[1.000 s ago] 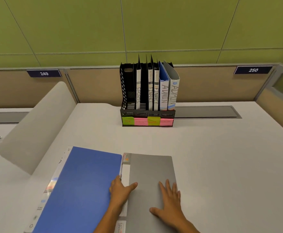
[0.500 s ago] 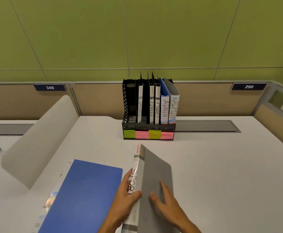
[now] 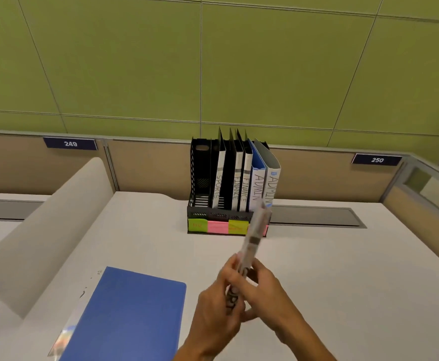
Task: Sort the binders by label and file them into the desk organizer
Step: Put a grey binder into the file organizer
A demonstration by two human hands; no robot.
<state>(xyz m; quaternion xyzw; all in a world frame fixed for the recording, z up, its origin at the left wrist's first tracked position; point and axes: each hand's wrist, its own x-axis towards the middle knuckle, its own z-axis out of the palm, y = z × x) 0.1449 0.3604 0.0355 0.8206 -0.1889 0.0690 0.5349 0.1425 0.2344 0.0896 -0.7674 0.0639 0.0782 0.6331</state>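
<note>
Both hands, left (image 3: 214, 312) and right (image 3: 268, 295), clasp a thin grey binder (image 3: 253, 237) spine-up, edge-on, above the matte white desk (image 3: 330, 282). Flat blue binder (image 3: 127, 313) lies left. Black mesh organizer (image 3: 200, 178) behind holds five upright binders.

My table (image 3: 343, 282), pale and white-topped, meets a tan partition (image 3: 148, 168) carrying two dark number plates, 249 (image 3: 70, 143) and 250 (image 3: 376, 159). Green wall panels (image 3: 265, 69) rise behind it. A curved grey divider (image 3: 44, 230) stands to my left, and a grey cable cover (image 3: 314, 216) sits flush along the table's back edge.
</note>
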